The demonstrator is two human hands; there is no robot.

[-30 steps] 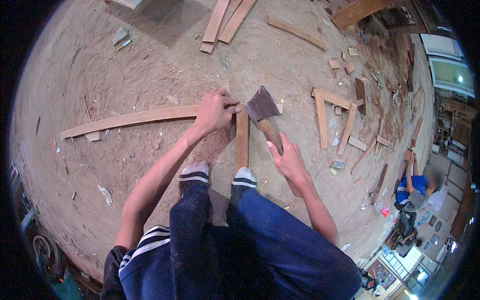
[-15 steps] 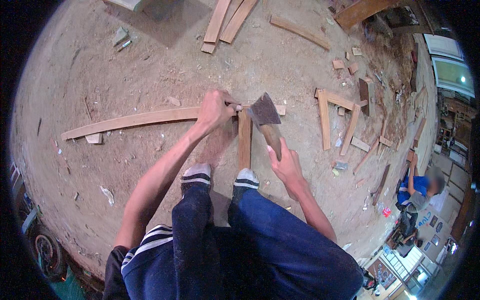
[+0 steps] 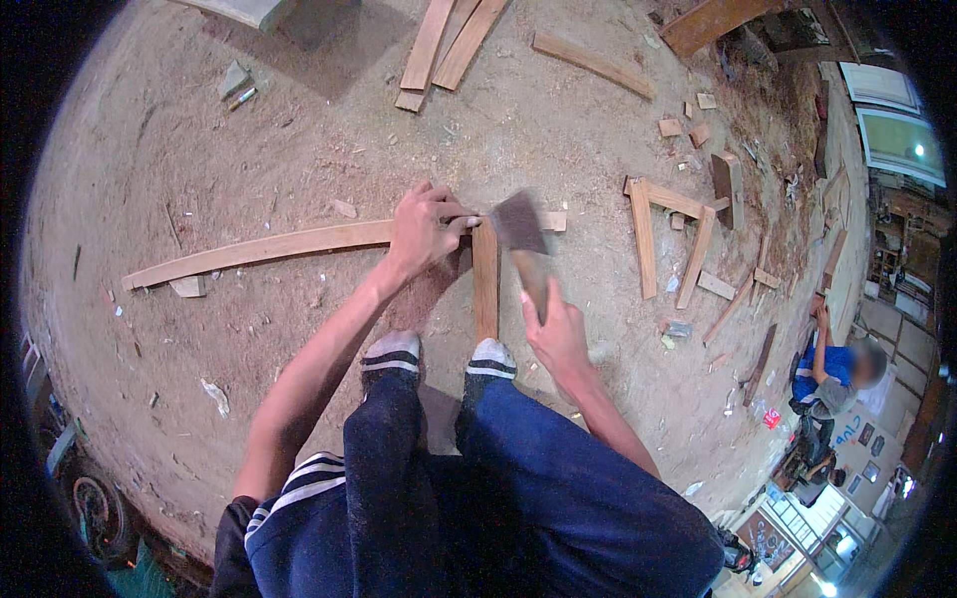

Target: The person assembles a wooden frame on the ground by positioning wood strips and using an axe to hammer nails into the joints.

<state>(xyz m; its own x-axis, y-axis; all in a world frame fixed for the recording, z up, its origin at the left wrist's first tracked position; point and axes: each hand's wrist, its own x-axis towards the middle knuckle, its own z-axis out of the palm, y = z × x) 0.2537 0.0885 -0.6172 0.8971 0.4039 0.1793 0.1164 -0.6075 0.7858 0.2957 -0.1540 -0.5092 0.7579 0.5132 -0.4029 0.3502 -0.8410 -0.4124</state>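
Note:
My right hand [image 3: 558,334] is closed around the wooden handle of a hatchet [image 3: 522,223], its dark metal head slightly blurred beside a wooden joint. My left hand [image 3: 424,229] lies over a long wooden strip [image 3: 289,242], with thumb and fingertips pinched together at the joint. Anything small between those fingertips is too hidden to name. A shorter wooden piece [image 3: 485,284] meets the strip there and runs back toward my right foot. Its near end is at the toe of my sock [image 3: 490,354].
Under the strip's left part sits a small wood block [image 3: 187,286]. A joined wooden frame [image 3: 645,239] lies at right, near scattered offcuts. Several planks [image 3: 429,45] lie at the far side. At far right a person in blue [image 3: 822,369] handles wood.
The hatchet and my right hand have shifted slightly left and nearer to me. My left hand stays at the joint, with its fingers moved a little.

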